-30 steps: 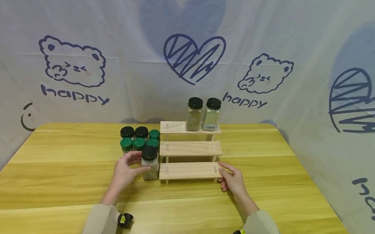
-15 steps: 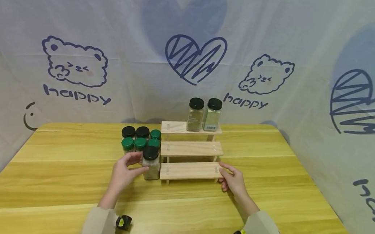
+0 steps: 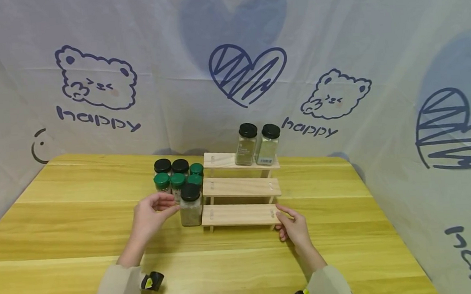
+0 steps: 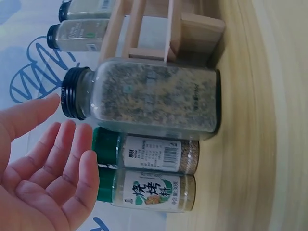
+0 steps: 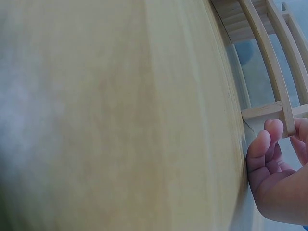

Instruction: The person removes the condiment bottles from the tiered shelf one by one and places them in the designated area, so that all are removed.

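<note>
A square glass spice jar with a black lid [image 3: 191, 210] stands upright at the left end of a three-step wooden spice rack [image 3: 240, 214]. My left hand [image 3: 152, 215] is just left of this jar, fingers loosely extended and holding nothing; the left wrist view shows a gap between thumb and fingers, near the lid [image 4: 73, 93]. On the rack's right end, my right hand [image 3: 293, 227] pinches the lowest step, thumb on top and fingers below. The right wrist view shows its fingers [image 5: 273, 130] around the step's end.
Two black-lidded jars [image 3: 245, 146] stand on the top step, towards its right end. Behind the left hand, several green-lidded shakers [image 3: 162, 181] and two black-lidded jars [image 3: 163, 166] cluster on the wooden table [image 3: 80, 208]. A printed curtain [image 3: 165, 79] hangs behind.
My left hand has let go of the black-lidded jar and drawn back to the left. That jar stays beside the rack. The right hand keeps its hold on the lowest step.
</note>
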`<state>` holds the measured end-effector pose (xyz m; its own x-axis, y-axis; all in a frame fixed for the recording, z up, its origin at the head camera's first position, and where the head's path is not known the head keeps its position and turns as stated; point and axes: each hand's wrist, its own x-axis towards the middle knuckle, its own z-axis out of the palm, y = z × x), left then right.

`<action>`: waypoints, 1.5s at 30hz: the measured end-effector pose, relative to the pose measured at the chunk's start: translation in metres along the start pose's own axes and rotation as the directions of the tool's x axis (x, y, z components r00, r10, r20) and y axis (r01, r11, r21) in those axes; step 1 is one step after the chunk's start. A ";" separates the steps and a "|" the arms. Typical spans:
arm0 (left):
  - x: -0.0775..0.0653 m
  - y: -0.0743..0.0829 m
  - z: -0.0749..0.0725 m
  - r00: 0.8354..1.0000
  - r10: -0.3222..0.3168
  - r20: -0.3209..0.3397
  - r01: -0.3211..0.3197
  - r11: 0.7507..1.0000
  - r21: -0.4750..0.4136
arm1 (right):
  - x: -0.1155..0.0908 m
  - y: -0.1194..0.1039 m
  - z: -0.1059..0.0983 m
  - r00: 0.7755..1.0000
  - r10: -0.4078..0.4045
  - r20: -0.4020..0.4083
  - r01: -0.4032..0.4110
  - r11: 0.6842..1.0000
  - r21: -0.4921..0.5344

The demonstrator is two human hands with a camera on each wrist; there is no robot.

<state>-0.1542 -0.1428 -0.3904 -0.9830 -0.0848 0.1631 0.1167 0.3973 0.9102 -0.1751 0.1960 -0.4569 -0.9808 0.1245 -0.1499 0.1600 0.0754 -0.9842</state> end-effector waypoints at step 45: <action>-0.009 0.049 0.052 0.975 0.139 0.174 -0.099 0.971 -0.219 | -0.001 -0.002 0.000 1.000 0.001 -0.010 -0.001 1.000 -0.010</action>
<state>-0.1473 -0.0748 -0.3674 -0.9667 0.1317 0.2192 0.2420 0.1941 0.9507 -0.1741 0.1954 -0.4547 -0.9795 0.1347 -0.1500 0.1623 0.0853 -0.9830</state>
